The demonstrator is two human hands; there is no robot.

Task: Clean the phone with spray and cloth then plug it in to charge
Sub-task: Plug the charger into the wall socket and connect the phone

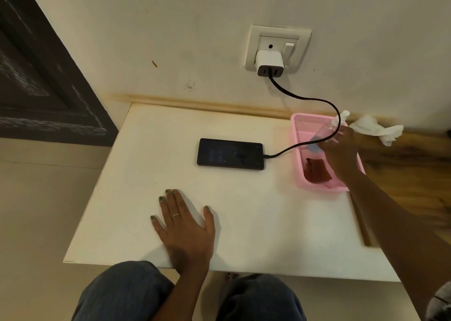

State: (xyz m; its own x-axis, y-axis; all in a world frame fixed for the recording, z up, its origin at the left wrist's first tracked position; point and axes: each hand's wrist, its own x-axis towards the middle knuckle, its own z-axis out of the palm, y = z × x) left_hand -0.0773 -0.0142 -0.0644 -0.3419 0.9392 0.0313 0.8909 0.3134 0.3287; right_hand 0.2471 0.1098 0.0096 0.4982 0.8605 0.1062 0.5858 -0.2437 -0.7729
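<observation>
Phone (230, 154) lies plugged in beyond flat left hand (184, 225); right hand (340, 147) grips spray bottle (325, 133).

Black phone (230, 154) and black cable (308, 98) on cream table (151, 164); pink basket (301, 125) holding dark red cloth (317, 170) at right; white charger (269, 62) above.

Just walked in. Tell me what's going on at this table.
A person sits at a white table. The left hand rests flat and open on the tabletop. The right hand grips a clear spray bottle over a pink basket, which holds a dark red cloth. The phone lies flat mid-table with its screen lit, a black cable running from it to a white charger in the wall socket. A crumpled white tissue lies behind the basket.
</observation>
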